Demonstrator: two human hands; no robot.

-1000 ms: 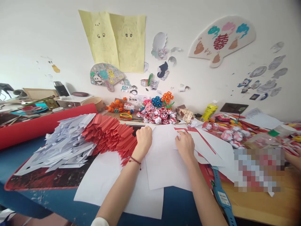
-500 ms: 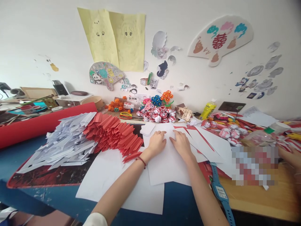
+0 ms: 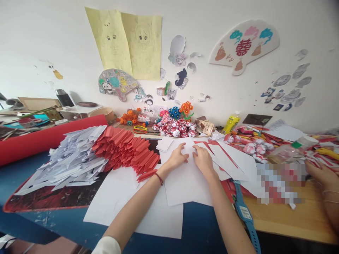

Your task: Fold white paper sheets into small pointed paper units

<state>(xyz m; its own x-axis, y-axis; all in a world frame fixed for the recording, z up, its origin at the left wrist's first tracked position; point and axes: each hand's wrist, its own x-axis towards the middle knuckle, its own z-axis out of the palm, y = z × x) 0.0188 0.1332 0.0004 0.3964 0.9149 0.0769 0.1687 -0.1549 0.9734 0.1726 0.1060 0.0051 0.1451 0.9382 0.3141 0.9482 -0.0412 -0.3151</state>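
Over a white sheet of paper (image 3: 185,187) on the table, my left hand (image 3: 179,157) has its thumb apart from its loosely bent fingers. It holds nothing. Facing it across a small gap is my right hand (image 3: 202,159), also open, with its fingers bent over the same sheet. I cannot tell whether the fingertips touch the paper. Another white sheet (image 3: 159,222) lies partly under this one, nearer to me. A small stack of white paper pieces (image 3: 164,144) is just beyond my left hand. Beside my left wrist are rows of red folded paper pieces (image 3: 127,148).
White folded pieces (image 3: 74,155) are heaped at left, before a red roll (image 3: 53,135). Red-and-white paper balls (image 3: 177,127) stand at the back. More sheets (image 3: 225,160) and a blue watch (image 3: 245,213) lie at right. Another person's hand (image 3: 324,176) is at the right edge.
My fingers have moved slightly off the sheet's far part, and the left thumb now shows spread. The whole view has shifted a little. The other person's hand has come further into view.
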